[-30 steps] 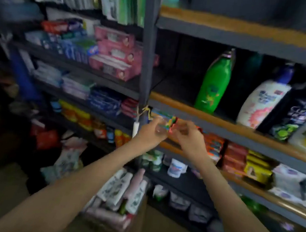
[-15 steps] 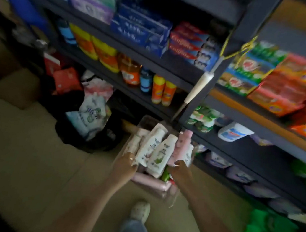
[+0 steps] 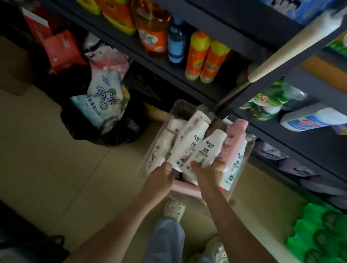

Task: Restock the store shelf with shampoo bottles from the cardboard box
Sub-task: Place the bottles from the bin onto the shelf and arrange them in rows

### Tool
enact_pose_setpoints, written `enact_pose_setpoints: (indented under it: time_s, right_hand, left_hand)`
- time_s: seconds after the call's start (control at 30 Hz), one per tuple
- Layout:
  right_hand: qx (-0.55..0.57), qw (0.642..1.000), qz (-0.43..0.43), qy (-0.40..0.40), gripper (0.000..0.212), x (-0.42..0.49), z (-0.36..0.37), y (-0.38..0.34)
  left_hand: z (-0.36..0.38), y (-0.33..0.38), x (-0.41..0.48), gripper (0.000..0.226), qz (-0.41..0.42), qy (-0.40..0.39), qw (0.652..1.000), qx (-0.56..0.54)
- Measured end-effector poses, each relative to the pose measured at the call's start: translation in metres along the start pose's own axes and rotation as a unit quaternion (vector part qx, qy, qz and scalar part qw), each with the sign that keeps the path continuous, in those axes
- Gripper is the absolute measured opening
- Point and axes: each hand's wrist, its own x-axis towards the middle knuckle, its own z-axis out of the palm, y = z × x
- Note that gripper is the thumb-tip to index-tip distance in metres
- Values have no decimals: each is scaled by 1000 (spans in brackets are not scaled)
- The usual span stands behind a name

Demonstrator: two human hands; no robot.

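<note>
A clear box (image 3: 244, 160) on the floor in front of the shelf holds several shampoo bottles. My left hand (image 3: 159, 179) grips the base of a white bottle (image 3: 188, 142). My right hand (image 3: 209, 172) grips the base of a second white bottle (image 3: 207, 149) beside it. A pink bottle (image 3: 234, 137) leans at the box's right side, and another pink one (image 3: 184, 189) lies flat under my wrists. More white bottles (image 3: 164, 145) lie at the box's left. Both gripped bottles still touch the pile.
The dark metal shelf (image 3: 313, 132) rises right behind the box, its levels stocked with orange and yellow bottles (image 3: 206, 58) and packets. A black bag of refill pouches (image 3: 102, 108) sits left of the box. Green packs (image 3: 330, 240) lie at right. My feet (image 3: 174, 208) stand just behind the box.
A second ago both hands were up at a packet on a middle shelf. They dropped to the box on the floor and now each hand holds a white bottle.
</note>
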Motion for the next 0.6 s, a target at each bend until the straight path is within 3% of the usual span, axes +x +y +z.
enact_pose_setpoints:
  time_s: [0.2,0.43,0.53,0.6]
  right_hand:
    - [182,963,89,-175,35,-21,-39,-16]
    - [162,954,-53,-245,37,-71,-130,-49]
    - [160,951,-115,-240,45,-94,-177,-75]
    - [149,950,-158,-224,36,-114,-211,-92]
  left_hand:
    - [-12,55,-19,30,38,0,997,-71]
    - [-38,144,-69,17,102,-48,965,-236]
    - [-40,175,-91,16,108,-66,950,-286]
    - [-40,203,-109,15,124,-61,944,-299]
